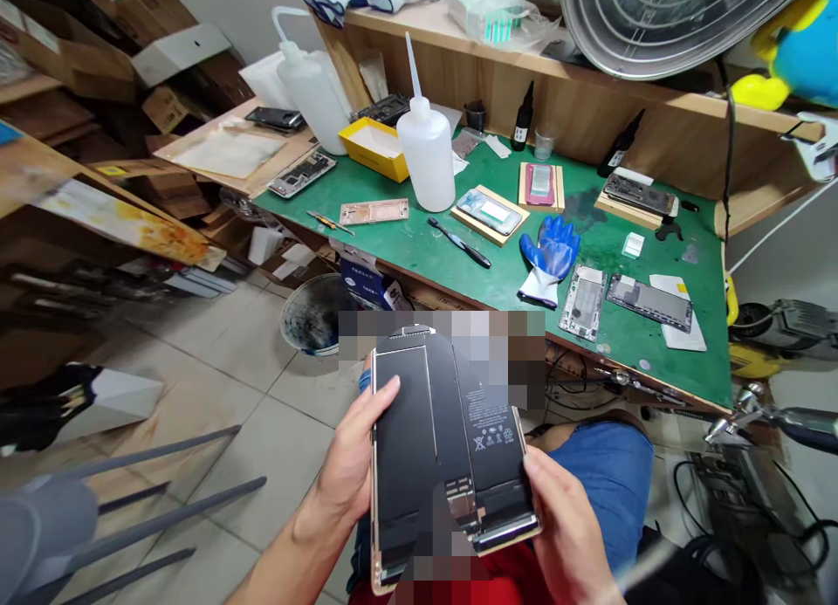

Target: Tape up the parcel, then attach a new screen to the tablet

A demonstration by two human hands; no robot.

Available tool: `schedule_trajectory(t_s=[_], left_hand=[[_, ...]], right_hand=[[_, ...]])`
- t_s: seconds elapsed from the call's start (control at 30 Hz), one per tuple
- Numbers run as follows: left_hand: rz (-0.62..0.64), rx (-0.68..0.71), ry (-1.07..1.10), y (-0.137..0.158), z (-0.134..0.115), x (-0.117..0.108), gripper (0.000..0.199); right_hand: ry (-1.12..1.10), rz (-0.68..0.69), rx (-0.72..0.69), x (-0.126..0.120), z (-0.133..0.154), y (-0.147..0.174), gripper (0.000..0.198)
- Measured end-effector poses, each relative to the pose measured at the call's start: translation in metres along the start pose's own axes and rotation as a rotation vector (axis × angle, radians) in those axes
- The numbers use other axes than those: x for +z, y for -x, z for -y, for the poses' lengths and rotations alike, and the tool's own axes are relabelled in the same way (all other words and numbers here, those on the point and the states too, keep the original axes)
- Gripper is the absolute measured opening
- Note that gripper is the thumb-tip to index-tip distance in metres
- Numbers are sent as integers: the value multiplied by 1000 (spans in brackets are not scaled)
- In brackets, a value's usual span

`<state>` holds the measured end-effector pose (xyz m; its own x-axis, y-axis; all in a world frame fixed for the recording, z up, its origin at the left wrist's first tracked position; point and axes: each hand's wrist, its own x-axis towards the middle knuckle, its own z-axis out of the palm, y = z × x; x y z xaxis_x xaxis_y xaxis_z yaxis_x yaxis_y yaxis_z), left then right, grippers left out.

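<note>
Above my lap I hold an opened tablet (406, 422), its black battery cells and a small board exposed inside the thin metal frame. My left hand (350, 452) grips its left edge, thumb lying on the battery. On the opposite side, my right hand (563, 513) closes around the lower right edge, thumb at the rim. Pixelated blocks and a smeared patch hide the tablet's upper right and lower middle. Beyond it on the bench lie a blue and white glove (551, 257) and two opened phones (581, 301), apart from both hands.
A green-topped bench (386, 251) runs across ahead. On it stand a squeeze bottle (425, 160), a yellow box (373, 149), a toothbrush (459, 243) and phones on wooden blocks. A bucket (307, 317) sits on the floor; a stool's legs (170, 509) are at left.
</note>
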<state>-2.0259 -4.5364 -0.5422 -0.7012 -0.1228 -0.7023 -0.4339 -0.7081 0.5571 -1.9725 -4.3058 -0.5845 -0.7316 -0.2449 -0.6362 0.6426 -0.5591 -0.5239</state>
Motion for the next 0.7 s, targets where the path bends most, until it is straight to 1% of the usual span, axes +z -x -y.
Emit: schedule_trajectory(t_s=[0.07, 0.13, 0.2, 0.27, 0.43, 0.57, 0.7], left_hand=[[22, 11, 64, -3, -2, 6, 42], [60, 62, 109, -7, -4, 15, 43], [84, 114, 125, -10, -5, 22, 45], [87, 139, 125, -13, -5, 26, 44], [67, 190, 66, -20, 0, 23, 43], [33, 200, 23, -24, 1, 20, 43], [9, 188, 29, -27, 1, 20, 43]], right_hand=[[-106, 14, 34, 0, 4, -1, 40], [-168, 84, 79, -1, 8, -3, 40], [-185, 122, 97, 0, 11, -4, 37], [-189, 116, 84, 0, 12, -6, 35], [-189, 92, 80, 0, 12, -9, 34], [-182, 70, 79, 0, 12, -10, 35], [-161, 53, 72, 0, 12, -10, 36]])
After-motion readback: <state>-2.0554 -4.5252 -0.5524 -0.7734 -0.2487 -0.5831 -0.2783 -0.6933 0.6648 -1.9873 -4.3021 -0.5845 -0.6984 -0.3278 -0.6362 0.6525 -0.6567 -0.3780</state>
